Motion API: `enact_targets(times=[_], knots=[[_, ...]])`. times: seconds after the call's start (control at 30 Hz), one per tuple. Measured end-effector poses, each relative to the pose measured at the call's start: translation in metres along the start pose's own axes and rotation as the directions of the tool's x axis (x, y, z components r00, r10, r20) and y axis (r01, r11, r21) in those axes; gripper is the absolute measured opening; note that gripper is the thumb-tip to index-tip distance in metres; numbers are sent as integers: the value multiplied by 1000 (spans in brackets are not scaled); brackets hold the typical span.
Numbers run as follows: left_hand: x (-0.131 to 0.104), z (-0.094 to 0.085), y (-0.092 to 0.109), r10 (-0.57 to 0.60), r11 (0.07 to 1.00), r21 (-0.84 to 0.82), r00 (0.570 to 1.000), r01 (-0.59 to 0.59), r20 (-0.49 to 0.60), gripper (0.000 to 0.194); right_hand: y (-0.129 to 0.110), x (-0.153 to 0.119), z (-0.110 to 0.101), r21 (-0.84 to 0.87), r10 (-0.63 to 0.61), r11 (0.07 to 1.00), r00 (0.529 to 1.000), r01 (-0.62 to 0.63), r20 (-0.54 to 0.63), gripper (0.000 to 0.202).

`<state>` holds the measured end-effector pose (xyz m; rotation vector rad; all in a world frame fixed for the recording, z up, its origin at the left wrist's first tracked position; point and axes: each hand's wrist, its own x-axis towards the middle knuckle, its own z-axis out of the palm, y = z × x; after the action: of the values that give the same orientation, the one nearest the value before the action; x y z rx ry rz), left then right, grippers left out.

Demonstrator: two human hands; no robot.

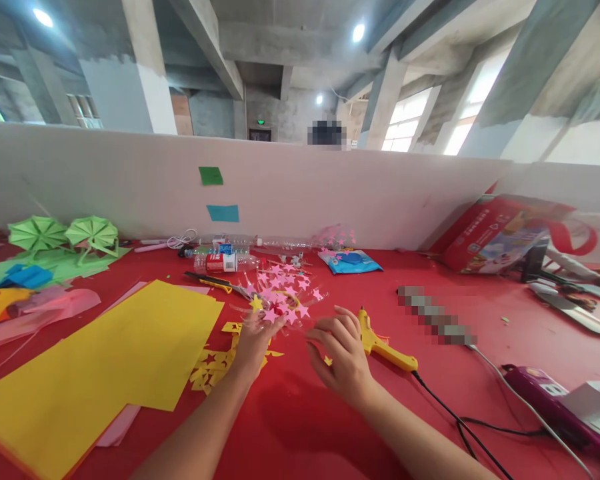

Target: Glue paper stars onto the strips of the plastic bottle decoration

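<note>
Star cluster, pink with one yellow star, sits raised off the red tabletop; I see my left hand pinching its near edge to steady it. Right hand hovers just right of the cluster, fingers loosely curled, empty, beside the yellow glue gun.
</note>
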<state>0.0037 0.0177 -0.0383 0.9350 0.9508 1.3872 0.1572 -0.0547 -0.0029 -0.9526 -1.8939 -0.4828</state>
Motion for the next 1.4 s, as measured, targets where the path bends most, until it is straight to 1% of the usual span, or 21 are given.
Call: enact_targets(times=[0.1,0.27,0.37,0.5,0.67,0.73,0.83,0.9,1.0,1.13,1.27,1.4], knots=[[-5,5,1,-17,1000,17,1000,17,12,37,-3,-4,2,38,61,997,998,-61,-1,13],[-12,10,6,-46,998,55,994,41,95,31,-3,-3,1,46,115,992,993,-114,-9,8],[-14,11,6,-66,997,52,992,61,111,31,-2,-2,1,32,101,994,994,-100,-30,8],[-15,12,3,-45,998,52,988,38,147,34,-2,-2,0,8,65,998,998,-65,-18,9],[-18,14,4,-72,997,41,990,68,120,38,-3,-3,1,-7,55,998,998,-55,12,15],[-19,14,6,-60,998,33,986,56,155,36,-3,-4,3,-5,62,998,998,-62,34,17],[-19,13,9,-7,1000,15,974,3,225,33,-4,-4,6,-9,63,998,995,-62,80,19],[-18,12,9,3,1000,11,971,-5,241,34,-4,-4,7,-13,59,998,993,-58,106,20],[-16,11,7,-21,999,43,977,12,212,34,-5,-4,7,-16,63,998,991,-61,120,21],[-16,13,5,-79,997,21,985,77,152,39,-5,-3,3,-13,85,996,994,-84,70,16],[-18,17,7,-65,998,5,985,65,162,42,-5,-1,-1,-8,82,997,996,-82,21,11],[-19,15,6,-61,998,36,980,55,190,38,-4,0,-3,-15,77,997,997,-77,-6,8]])
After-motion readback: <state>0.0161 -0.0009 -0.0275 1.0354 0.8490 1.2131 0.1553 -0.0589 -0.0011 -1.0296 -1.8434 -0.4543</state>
